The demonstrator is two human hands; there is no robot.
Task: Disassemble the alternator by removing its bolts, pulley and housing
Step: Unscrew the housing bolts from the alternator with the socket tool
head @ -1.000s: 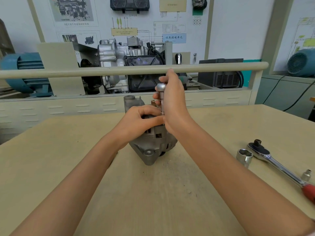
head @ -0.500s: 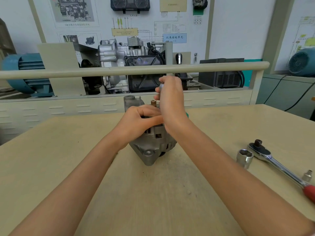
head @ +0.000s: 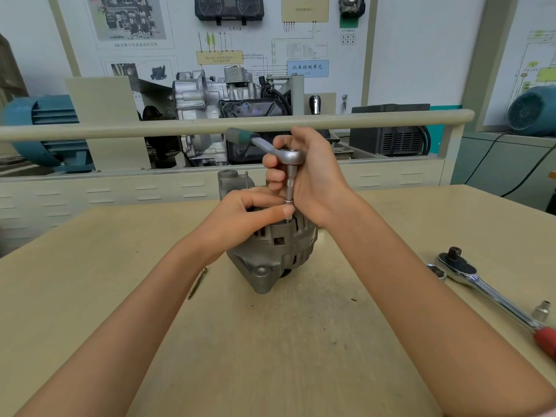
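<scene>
Left grip [head: 240, 218] is steadying the alternator [head: 270, 251] mid-table [head: 90, 296], thumb guiding the socket; right grip [head: 304, 176], fingers curled, is holding the ratchet [head: 290, 164] upright. Bolt removal seems underway; next, swinging the handle.

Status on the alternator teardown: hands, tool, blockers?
Right hand grips small ratchet, extension on a top bolt. Left hand steadies alternator, thumb by the socket. Nothing blocking.
</scene>
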